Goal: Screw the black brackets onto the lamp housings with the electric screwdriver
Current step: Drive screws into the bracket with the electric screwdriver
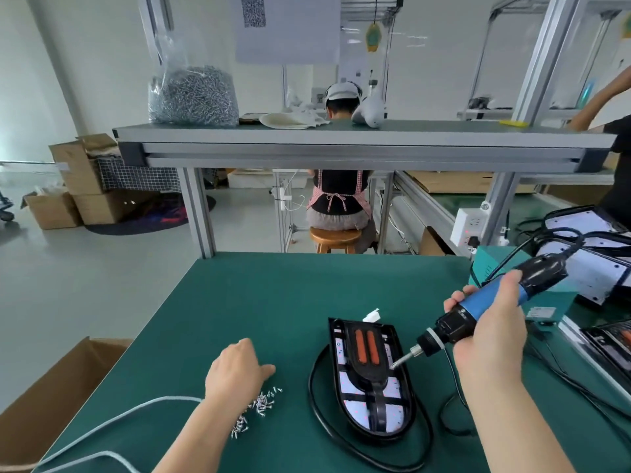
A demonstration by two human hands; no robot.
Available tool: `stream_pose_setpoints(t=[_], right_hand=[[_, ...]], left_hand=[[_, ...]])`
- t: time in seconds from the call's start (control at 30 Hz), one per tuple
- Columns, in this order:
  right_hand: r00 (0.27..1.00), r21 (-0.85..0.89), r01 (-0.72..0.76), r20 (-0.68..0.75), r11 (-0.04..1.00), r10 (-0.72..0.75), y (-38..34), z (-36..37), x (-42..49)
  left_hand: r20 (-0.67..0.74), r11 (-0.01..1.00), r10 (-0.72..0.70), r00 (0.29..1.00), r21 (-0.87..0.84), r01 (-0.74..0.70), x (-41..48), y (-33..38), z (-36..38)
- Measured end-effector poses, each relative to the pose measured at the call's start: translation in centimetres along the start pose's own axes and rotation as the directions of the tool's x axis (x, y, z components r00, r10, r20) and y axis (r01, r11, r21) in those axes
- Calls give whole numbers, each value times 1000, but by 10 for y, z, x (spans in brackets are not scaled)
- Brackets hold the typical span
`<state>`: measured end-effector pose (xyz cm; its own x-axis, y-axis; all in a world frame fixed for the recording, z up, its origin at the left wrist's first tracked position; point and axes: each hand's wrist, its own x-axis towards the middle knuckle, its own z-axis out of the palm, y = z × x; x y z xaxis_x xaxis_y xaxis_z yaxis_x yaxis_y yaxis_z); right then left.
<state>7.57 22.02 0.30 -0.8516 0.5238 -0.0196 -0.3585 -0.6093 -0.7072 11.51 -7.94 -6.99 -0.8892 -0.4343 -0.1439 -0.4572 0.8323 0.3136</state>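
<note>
The electric screwdriver [485, 302] is clenched in the right grip [488, 332], bit at the black bracket [370, 356] right edge. The left grip [235, 370] is set by the screws [259, 407] near the desk [273, 295] left edge; closure cannot be told.

Green table [266, 295] in front of me is carrying everything. Lamp housing [397, 416] is lying flat, right of middle, open side facing up. Black cable [316, 397] is looping on table around housing's left side and near end. Screws [259, 404] are lying in small pile left of cable. White cord [136, 409] is crossing near-left corner. Small white piece [372, 315] is sitting just behind housing. Teal box [488, 262] is standing at far right.
</note>
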Motion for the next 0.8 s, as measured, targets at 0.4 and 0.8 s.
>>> stream_pose_setpoints(t=[0.4, 0.8], right_hand=[[990, -8, -136, -30, 991, 136, 7, -12, -21], [987, 142, -100, -114, 985, 116, -4, -6, -23]], left_hand=[[-104, 859, 235, 966, -443, -257, -33, 32, -14], [286, 243, 440, 851, -951, 194, -92, 88, -8]])
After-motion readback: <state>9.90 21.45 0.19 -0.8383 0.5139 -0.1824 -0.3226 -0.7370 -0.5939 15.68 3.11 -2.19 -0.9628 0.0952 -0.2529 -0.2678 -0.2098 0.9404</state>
